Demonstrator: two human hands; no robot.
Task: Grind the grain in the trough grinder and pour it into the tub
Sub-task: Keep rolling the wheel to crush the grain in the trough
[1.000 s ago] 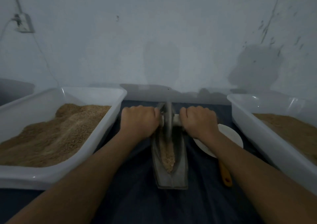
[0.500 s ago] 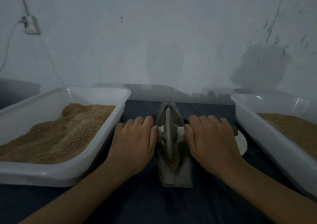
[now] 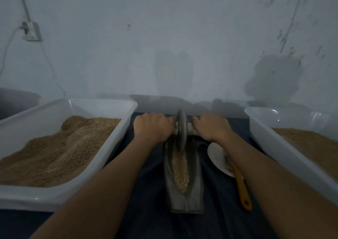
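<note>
A pale, stained wall (image 3: 182, 46) with a socket (image 3: 31, 31) at far left backs a dark cloth-covered surface (image 3: 146, 220), on which a white tub (image 3: 102, 158) heaped with grain stands at left and a second white tub (image 3: 285, 147) at right. Between them lies the trough grinder (image 3: 182, 187), its groove holding coarse grain (image 3: 181, 171) and its wheel (image 3: 181, 129) at the far end; it looks heavy, rigid metal, best lifted by both trough ends for pouring. The left hand (image 3: 151, 129) and right hand (image 3: 212, 128) each clench the axle either side of the wheel, with a white scoop (image 3: 217, 156) with a yellow handle lying just right of the trough.
</note>
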